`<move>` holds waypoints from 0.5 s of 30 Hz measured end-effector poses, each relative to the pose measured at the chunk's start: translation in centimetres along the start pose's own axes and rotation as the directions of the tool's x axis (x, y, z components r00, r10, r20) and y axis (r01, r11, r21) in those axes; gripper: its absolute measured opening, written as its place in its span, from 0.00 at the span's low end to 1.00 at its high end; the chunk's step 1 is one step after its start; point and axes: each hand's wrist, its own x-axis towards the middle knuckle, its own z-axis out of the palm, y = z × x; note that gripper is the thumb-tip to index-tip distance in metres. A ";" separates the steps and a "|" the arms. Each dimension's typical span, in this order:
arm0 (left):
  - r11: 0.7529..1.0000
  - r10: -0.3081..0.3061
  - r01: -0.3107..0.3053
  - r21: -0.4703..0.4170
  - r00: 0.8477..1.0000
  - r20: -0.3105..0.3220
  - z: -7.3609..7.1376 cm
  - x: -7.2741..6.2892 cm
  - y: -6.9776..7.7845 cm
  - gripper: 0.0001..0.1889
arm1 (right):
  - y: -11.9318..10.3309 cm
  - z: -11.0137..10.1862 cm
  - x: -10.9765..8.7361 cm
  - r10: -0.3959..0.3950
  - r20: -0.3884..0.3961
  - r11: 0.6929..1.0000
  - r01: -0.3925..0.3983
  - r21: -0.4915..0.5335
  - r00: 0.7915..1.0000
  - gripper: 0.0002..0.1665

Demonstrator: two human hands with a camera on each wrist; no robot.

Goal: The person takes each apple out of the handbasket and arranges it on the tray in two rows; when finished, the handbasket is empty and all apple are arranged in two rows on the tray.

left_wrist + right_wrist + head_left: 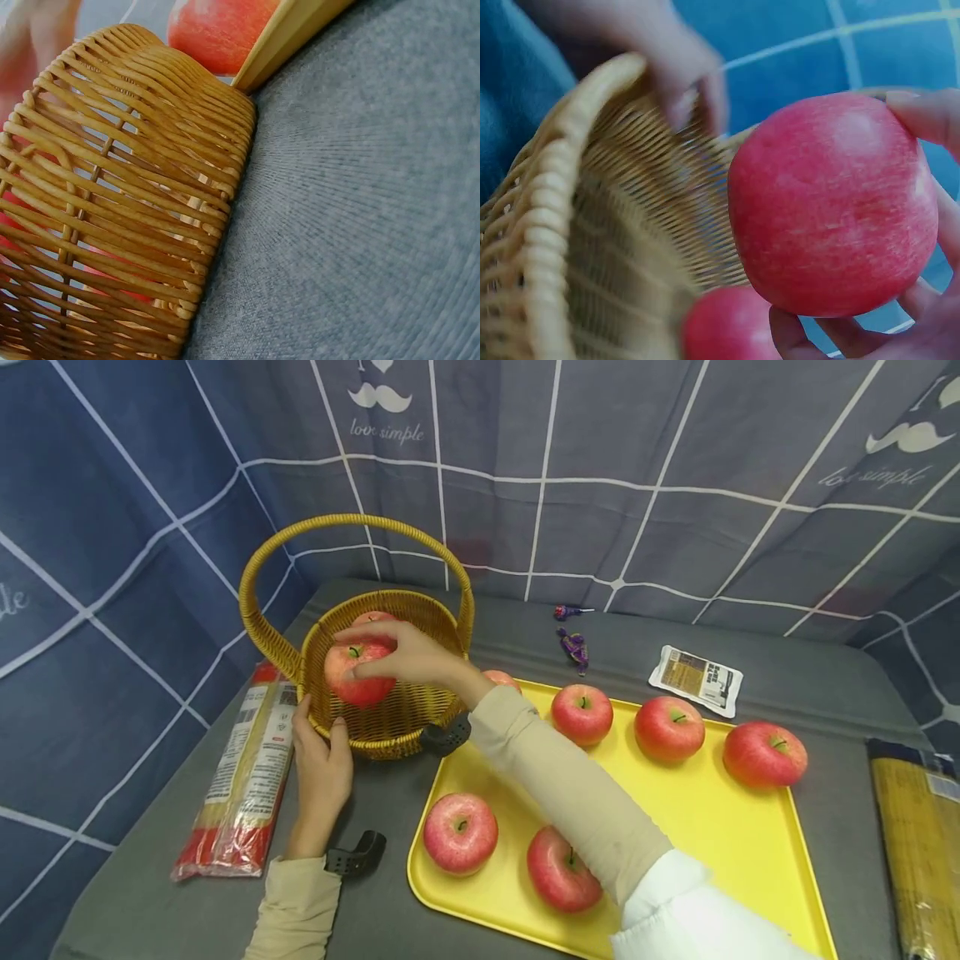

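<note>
A yellow woven basket with a tall arched handle stands at the left of the table. My left hand grips its near-left rim, thumb on the inner side. Over the basket's opening, my right hand holds a red apple between thumb and fingers. In the right wrist view the held apple is above another apple lying in the basket. Part of that other apple also shows behind my right hand in the head view. Through the weave in the left wrist view, bits of red are visible.
A yellow tray with several apples lies to the right, partly under my right arm. Left of the basket is a red-ended noodle packet. Candies, a small sachet and another long packet lie around the tray.
</note>
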 end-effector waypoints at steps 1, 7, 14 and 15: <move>1.000 0.002 -0.002 0.001 1.000 0.000 0.0 0.0 0.0 0.30 | -0.5 -0.6 -0.6 -0.032 0.005 0.999 0.032 -0.023 0.999 0.30; 1.000 0.015 -0.015 -0.003 1.000 -0.010 0.0 -0.2 0.0 0.29 | -3.2 -4.9 -6.7 -0.150 -0.020 0.986 0.148 -0.074 0.989 0.27; 1.000 0.026 -0.027 -0.003 0.999 -0.020 0.1 -0.3 -0.1 0.29 | -2.5 -8.7 -16.7 -0.155 -0.163 0.982 0.170 0.079 0.974 0.27; 1.000 0.024 -0.024 -0.005 1.000 -0.019 0.1 -0.4 -0.1 0.29 | -1.9 -9.0 -18.2 -0.160 -0.184 0.979 0.180 0.098 0.970 0.28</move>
